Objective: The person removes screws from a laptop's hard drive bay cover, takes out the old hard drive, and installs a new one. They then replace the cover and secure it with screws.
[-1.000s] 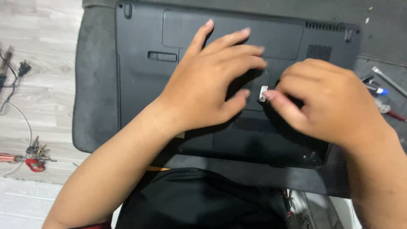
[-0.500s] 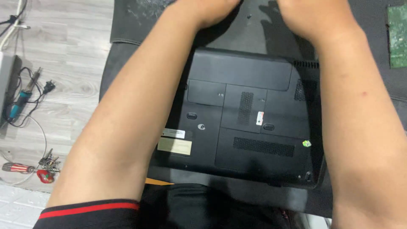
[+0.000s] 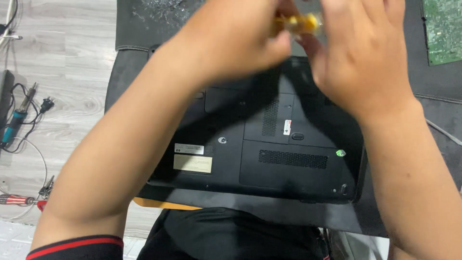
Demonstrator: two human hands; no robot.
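Observation:
A black laptop (image 3: 269,149) lies upside down on a dark mat (image 3: 139,72), its bottom panels, vents and stickers facing up. Both my hands are raised above its far edge, blurred by motion. My left hand (image 3: 236,41) and my right hand (image 3: 361,58) meet around a small yellow object (image 3: 301,23), which looks like a tool handle. Both hands touch it; which hand carries it I cannot tell for sure. Neither hand touches the laptop.
A green circuit board (image 3: 442,31) lies at the top right. On the wooden floor to the left are a soldering iron with cable (image 3: 19,118) and a red-handled tool (image 3: 17,199). My dark lap (image 3: 240,236) is at the bottom edge.
My hands left the laptop's underside, reached beyond its far edge, and have come back into view above it with a yellow object between them. The camera view shifted too.

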